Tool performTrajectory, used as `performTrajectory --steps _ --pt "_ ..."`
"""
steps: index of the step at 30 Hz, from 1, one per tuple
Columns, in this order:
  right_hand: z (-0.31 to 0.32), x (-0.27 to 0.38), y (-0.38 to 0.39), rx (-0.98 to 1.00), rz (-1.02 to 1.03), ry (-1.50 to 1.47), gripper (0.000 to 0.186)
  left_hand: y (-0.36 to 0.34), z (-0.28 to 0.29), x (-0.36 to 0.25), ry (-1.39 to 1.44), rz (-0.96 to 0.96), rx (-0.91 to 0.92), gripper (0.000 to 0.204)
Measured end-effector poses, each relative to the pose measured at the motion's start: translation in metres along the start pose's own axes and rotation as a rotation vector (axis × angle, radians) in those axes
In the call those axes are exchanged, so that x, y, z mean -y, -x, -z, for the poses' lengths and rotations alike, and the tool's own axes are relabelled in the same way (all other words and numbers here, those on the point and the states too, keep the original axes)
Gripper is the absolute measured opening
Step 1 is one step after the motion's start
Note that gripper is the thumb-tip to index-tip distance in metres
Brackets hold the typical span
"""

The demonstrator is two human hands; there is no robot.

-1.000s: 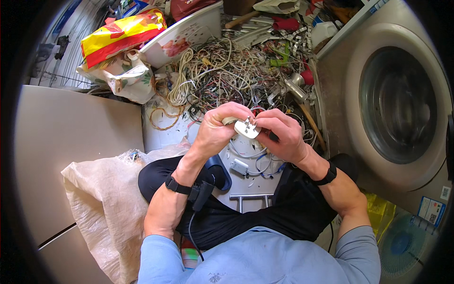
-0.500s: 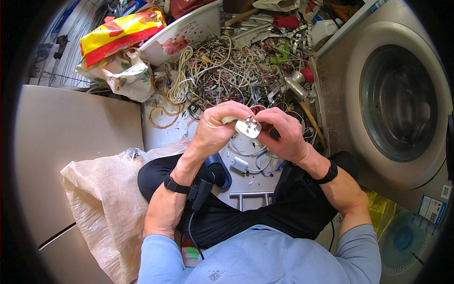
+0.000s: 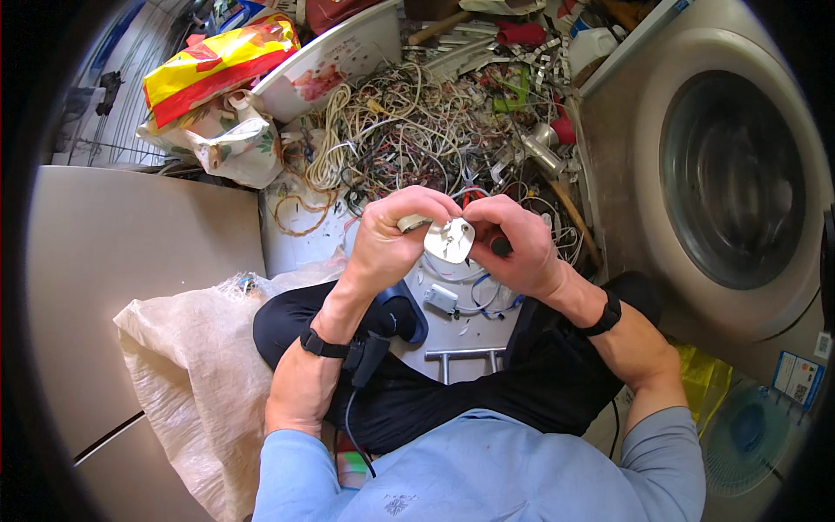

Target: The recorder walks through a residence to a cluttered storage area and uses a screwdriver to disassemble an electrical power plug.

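My left hand (image 3: 391, 239) is closed on a white power plug (image 3: 448, 247), its wide face turned toward me. A narrow pale piece (image 3: 412, 224) juts out beside the left fingers; whether it belongs to the plug I cannot tell. My right hand (image 3: 524, 248) meets it from the other side, fingertips at the plug's upper edge. In the right palm sits a tool with a dark rounded handle end (image 3: 500, 244); its working end is hidden. Below the hands, a white adapter (image 3: 441, 298) lies on the floor beside loose cables.
A big heap of tangled wires (image 3: 417, 130) lies ahead. A white tub (image 3: 335, 65) and a yellow-red bag (image 3: 217, 65) stand back left. A front-loading washing machine (image 3: 626, 191) is at right. A pale sack (image 3: 187, 374) rests by my left leg.
The plug has turned in my fingers, so its face shows more fully and its pins stand out less. It has shifted slightly left. Both hands keep their hold.
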State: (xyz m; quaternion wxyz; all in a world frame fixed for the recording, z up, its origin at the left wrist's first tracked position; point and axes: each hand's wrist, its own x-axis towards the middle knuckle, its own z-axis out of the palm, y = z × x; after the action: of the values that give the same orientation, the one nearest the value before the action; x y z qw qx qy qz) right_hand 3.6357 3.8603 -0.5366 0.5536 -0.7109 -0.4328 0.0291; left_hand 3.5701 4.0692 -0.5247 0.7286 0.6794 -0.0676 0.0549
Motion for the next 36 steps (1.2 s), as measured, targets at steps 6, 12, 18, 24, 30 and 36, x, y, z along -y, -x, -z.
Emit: performTrajectory --steps 6,12,18,24,30,36 --pt "0.001 0.007 -0.001 -0.011 0.01 0.028 0.041 0.003 -0.004 -0.007 -0.284 -0.139 -0.04 0.022" --pt "-0.002 0.005 0.007 0.009 -0.099 -0.046 0.042 0.006 -0.01 -0.011 -0.407 -0.248 -0.076 0.02" --pt "-0.005 0.006 0.009 -0.006 -0.037 -0.017 0.049 0.008 -0.012 -0.011 -0.436 -0.29 -0.084 0.021" --pt "-0.006 0.013 0.013 0.042 -0.133 -0.11 0.059 0.008 -0.013 -0.013 -0.476 -0.31 -0.104 0.021" --pt "-0.007 0.014 0.014 0.019 -0.131 -0.15 0.062 0.011 -0.015 -0.008 -0.436 -0.349 -0.129 0.021" --pt "-0.002 0.009 0.015 0.042 -0.024 -0.059 0.057 0.013 -0.02 -0.009 -0.316 -0.308 -0.167 0.03"
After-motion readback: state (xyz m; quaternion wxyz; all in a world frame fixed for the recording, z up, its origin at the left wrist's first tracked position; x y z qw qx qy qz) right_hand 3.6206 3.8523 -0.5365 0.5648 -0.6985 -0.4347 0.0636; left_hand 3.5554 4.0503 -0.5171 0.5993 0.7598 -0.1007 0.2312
